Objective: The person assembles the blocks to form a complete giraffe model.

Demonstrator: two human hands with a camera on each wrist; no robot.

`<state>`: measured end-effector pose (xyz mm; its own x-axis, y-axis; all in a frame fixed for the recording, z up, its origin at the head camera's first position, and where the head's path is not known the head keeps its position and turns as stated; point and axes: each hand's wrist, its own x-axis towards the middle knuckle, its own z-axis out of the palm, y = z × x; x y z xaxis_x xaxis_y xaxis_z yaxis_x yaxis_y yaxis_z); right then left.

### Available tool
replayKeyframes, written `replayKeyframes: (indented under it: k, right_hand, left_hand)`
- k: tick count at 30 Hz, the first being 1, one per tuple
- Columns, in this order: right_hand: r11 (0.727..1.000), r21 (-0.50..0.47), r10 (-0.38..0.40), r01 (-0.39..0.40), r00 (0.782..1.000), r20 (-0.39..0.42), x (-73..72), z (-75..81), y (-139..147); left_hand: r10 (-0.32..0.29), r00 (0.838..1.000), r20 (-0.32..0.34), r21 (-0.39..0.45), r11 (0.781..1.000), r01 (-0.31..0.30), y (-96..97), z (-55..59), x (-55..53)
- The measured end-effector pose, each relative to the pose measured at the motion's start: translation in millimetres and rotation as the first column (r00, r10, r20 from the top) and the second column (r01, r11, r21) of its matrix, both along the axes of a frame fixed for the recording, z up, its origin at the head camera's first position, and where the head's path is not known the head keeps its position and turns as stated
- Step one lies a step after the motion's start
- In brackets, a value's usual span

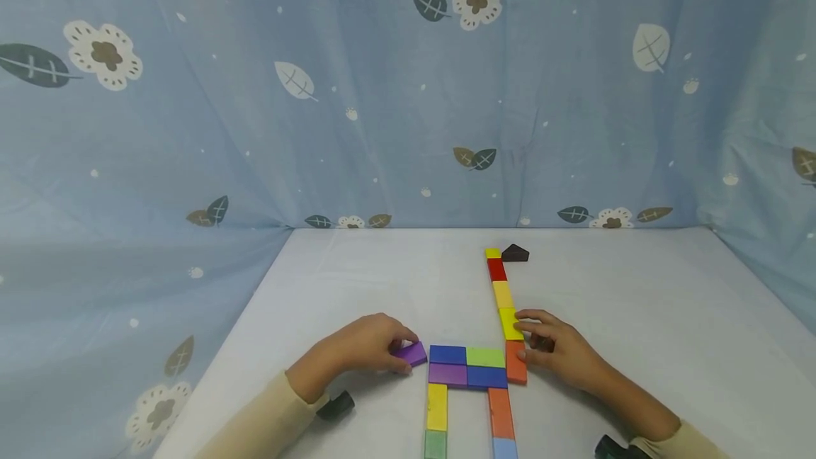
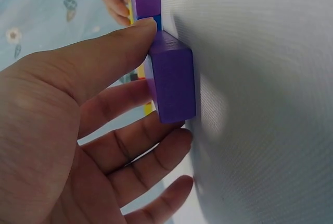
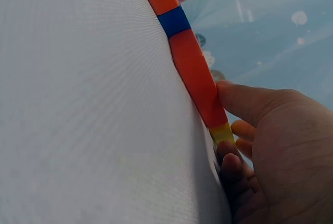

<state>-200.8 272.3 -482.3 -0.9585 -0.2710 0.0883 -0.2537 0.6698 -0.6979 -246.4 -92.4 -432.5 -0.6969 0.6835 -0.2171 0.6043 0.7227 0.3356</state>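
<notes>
My left hand [image 1: 370,346] pinches a purple block [image 1: 412,353] between thumb and fingers, just left of the blue block [image 1: 448,354] in a flat block layout. In the left wrist view the thumb lies on one side of this purple block [image 2: 176,81] at the white surface. To the right, my right hand [image 1: 564,349] rests against a column of blocks. Its thumb touches the orange block [image 1: 516,367], and its fingertips touch the yellow block [image 1: 508,324] above. The right wrist view shows the thumb at the orange block's [image 3: 197,73] edge, other fingers loosely bent.
A light green block [image 1: 486,357], another purple block [image 1: 448,374] and a second blue block [image 1: 487,377] complete the middle rectangle. Two block legs run toward me from it. A dark five-sided block [image 1: 515,253] stands beside the column's far end. A patterned blue curtain [image 1: 382,91] surrounds the white table [image 1: 357,275].
</notes>
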Motion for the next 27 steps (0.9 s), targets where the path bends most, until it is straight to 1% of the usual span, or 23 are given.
replayKeyframes:
  k: [8,15,27]
  right_hand:
    - [1.0,-0.002,-0.004,0.004,1.0,0.014,-0.9,0.0,-0.5]
    - [1.0,-0.006,-0.005,0.005,1.0,0.02,-0.6,-1.9,-0.1]
    - [1.0,-0.011,0.016,-0.016,1.0,0.0,-0.6,-1.6,1.8]
  left_hand:
    - [-0.017,1.0,-0.007,-0.008,1.0,0.017,1.5,3.3,4.1]
    - [-0.055,0.998,-0.029,-0.021,0.998,0.054,1.9,-0.4,4.4]
    - [-0.073,0.996,-0.049,-0.017,0.997,0.072,3.4,-1.3,4.1]
